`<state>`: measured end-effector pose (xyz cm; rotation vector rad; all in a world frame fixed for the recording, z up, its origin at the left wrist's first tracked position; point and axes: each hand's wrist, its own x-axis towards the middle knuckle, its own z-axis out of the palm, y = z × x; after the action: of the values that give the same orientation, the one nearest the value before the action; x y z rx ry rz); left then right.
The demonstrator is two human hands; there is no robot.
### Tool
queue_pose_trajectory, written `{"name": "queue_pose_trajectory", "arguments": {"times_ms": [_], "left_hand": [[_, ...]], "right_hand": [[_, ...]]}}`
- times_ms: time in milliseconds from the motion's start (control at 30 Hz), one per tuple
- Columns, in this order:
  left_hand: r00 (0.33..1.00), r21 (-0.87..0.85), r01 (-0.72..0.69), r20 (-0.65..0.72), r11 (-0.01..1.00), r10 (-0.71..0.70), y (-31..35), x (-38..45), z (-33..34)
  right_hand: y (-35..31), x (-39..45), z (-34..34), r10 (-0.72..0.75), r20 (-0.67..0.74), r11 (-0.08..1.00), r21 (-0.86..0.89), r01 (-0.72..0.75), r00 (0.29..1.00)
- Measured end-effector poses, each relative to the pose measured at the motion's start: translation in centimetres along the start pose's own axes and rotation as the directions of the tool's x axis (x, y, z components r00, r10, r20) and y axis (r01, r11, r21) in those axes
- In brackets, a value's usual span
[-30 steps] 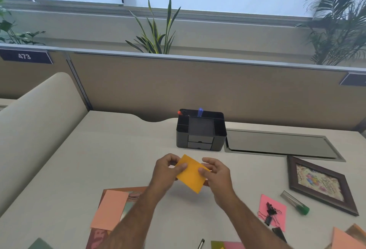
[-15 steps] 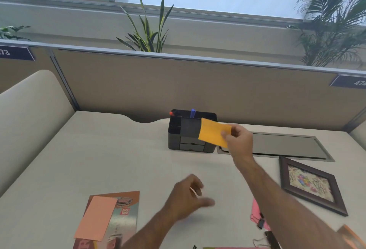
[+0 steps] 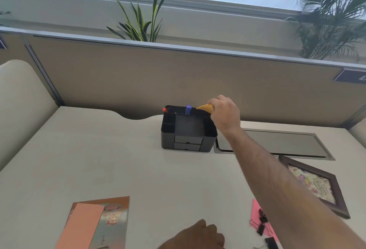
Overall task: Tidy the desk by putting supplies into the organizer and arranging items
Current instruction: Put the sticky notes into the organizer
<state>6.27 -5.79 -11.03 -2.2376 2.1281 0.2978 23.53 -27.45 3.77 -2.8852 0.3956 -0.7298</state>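
A black desk organizer (image 3: pixel 188 129) stands at the back of the desk, with a blue pen (image 3: pixel 188 109) and a red-capped pen (image 3: pixel 165 109) upright in its rear slots. My right hand (image 3: pixel 224 115) reaches over the organizer's back right corner and pinches an orange sticky note pad (image 3: pixel 206 108), seen nearly edge-on above the rim. My left hand (image 3: pixel 198 236) is low at the near edge of the desk, fingers curled, holding nothing that I can see.
A brochure with a salmon sheet (image 3: pixel 95 223) lies front left. Pink notes with black binder clips (image 3: pixel 261 223) lie front right. A dark framed picture (image 3: pixel 316 185) sits at the right, behind it a grey cable hatch (image 3: pixel 281 143). A partition wall (image 3: pixel 178 78) backs the desk.
My right hand carried the orange pad from mid-desk up to the organizer's back right corner and tilted it flat. My left hand let go and dropped toward the near edge.
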Motion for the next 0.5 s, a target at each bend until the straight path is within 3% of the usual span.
{"name": "queue_pose_trajectory", "arguments": {"times_ms": [67, 167, 267, 300, 333, 367, 433, 500], "left_hand": [[0.999, -0.014, -0.026, 0.023, 1.000, 0.026, 0.2, 0.4, 0.1], [0.961, -0.146, 0.164, 0.248, 0.976, -0.125, 0.3, 0.2, -0.5], [0.970, -0.062, 0.133, 0.214, 0.989, -0.117, -0.6, 0.0, -1.1], [0.983, -0.100, 0.091, 0.170, 0.991, -0.073, -0.6, -0.4, -1.4], [0.994, -0.277, 0.036, 0.112, 0.960, -0.005, -1.0, -0.7, -2.0], [0.999, -0.439, 0.029, 0.001, 0.898, -0.032, -1.5, -0.7, -1.9], [0.985, -0.709, 0.105, -0.024, 0.697, -0.173, -2.0, -0.9, -2.7], [0.953, -0.846, 0.165, 0.005, 0.506, -0.302, -1.9, -1.4, -3.6]], "right_hand": [[-0.3, 0.2, 0.3, -0.013, 0.042, 1.000, -0.023, 0.014, 0.999], [-0.5, 0.4, 0.8, -0.040, 0.106, 0.998, -0.049, 0.045, 0.994], [-0.5, 0.7, 1.5, -0.063, 0.170, 0.991, -0.103, 0.081, 0.983], [-0.5, 0.8, 1.7, -0.062, 0.186, 0.990, -0.112, 0.083, 0.981], [-0.5, 0.9, 1.9, -0.055, 0.201, 0.989, -0.122, 0.081, 0.978], [-0.6, 1.0, 2.0, -0.048, 0.218, 0.988, -0.133, 0.078, 0.975], [-0.7, 1.2, 1.9, -0.038, 0.260, 0.985, -0.152, 0.080, 0.965], [-0.7, 1.2, 1.9, -0.025, 0.303, 0.983, -0.166, 0.079, 0.953]]}}
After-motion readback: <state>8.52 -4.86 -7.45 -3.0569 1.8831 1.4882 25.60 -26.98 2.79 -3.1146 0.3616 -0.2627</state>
